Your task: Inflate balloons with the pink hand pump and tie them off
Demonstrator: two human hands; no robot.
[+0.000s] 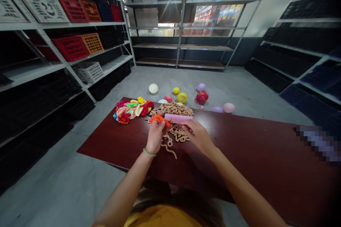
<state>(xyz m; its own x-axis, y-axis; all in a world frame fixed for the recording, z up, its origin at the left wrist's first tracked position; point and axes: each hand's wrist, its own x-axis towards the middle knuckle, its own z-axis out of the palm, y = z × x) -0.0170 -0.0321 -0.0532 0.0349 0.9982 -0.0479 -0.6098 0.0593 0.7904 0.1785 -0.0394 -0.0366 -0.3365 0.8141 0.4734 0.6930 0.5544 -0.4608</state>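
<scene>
My left hand [156, 135] is closed on a limp orange balloon [159, 118], its loose folds sticking out above the fingers. To its right a long pink tube-like piece [179, 118] spans the gap between my hands. My right hand [198, 134] has its bent fingers at the near right end of this piece, pinching it. Under and behind both hands spreads a heap of tan, cord-like curly strands [181, 135], with one strand trailing toward me. Left of the hands lies a pile of limp, bright-coloured balloons [130, 108].
The dark red table [239, 142] carries a blurred-out patch [319, 143] at its right end. Inflated balloons lie on the floor beyond, among them a yellow one [182, 98] and a red one [201, 97]. Shelves with crates [70, 48] stand left; more racks [181, 46] stand behind.
</scene>
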